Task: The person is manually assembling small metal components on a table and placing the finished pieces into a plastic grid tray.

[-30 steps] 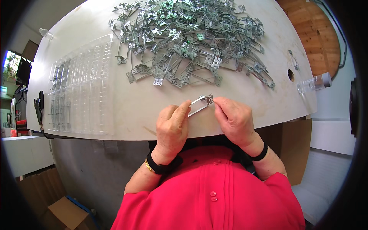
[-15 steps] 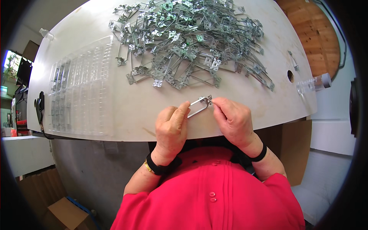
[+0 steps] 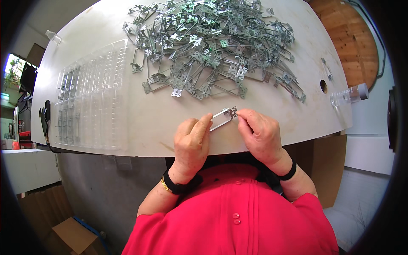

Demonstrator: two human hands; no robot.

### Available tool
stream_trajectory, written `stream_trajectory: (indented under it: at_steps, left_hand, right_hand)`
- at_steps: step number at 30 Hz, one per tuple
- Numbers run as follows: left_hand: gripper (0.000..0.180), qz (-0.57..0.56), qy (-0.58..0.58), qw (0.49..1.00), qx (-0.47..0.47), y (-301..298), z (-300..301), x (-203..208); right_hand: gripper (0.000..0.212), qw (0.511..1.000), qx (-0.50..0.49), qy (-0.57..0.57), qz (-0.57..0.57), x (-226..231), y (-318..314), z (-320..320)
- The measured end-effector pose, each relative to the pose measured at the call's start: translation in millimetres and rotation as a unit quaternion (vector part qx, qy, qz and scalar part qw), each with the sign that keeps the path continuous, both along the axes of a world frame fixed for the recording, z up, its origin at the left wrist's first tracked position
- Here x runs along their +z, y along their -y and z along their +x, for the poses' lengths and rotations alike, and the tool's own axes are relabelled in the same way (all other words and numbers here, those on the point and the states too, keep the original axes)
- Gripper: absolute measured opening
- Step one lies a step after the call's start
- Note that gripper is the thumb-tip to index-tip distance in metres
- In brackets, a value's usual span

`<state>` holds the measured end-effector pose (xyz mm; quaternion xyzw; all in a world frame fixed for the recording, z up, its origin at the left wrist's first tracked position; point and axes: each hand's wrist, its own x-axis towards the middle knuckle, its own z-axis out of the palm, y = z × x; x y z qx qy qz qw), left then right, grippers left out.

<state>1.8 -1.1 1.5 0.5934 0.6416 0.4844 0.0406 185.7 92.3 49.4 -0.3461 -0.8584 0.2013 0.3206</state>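
Close to the table's front edge, I hold a small metal bracket made of a narrow U-shaped frame with a flat plate, pierced with holes, at its right end. My left hand pinches the frame's left end between thumb and fingers. At the plate end, my right hand is closed in a pinch, its fingertips touching the plate. Anything small between those right fingertips is hidden. Beyond my hands lies a large heap of similar metal brackets.
A clear plastic compartment tray lies at the left, with metal parts in some of its slots. Black-handled scissors rest beside it. At the right are a clear bottle, a round hole in the tabletop and a loose metal piece.
Hardly anything differs. The whole view has shifted very slightly, and both hands keep their pinch at the two ends of the bracket.
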Motion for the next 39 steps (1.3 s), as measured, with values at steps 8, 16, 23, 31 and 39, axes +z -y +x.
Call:
stream_trajectory:
  at_steps: [8,16,23,31,39]
  left_hand:
    - [0.028,0.001,-0.004,1.0,-0.004,0.2,-0.4,-0.1]
    - [0.027,0.011,-0.008,1.0,-0.006,-0.4,-0.9,-2.0]
    - [0.028,0.017,-0.012,1.0,-0.007,-1.3,-1.2,-3.4]
    - [0.028,0.006,-0.011,1.0,-0.006,-1.0,-1.5,-0.5]
    - [0.028,0.003,-0.012,1.0,-0.007,-0.7,-1.4,-0.9]
  right_hand:
    - [0.015,1.0,-0.003,-0.004,-0.009,-0.4,0.8,-0.7]
    - [0.015,1.0,-0.006,0.004,-0.015,-0.8,0.5,0.0]
    - [0.015,0.999,-0.015,0.037,0.002,5.6,3.4,3.9]
    - [0.016,0.999,-0.03,0.001,0.01,-0.4,1.1,7.3]
    - [0.016,1.0,-0.021,0.001,0.018,0.4,-1.1,3.3]
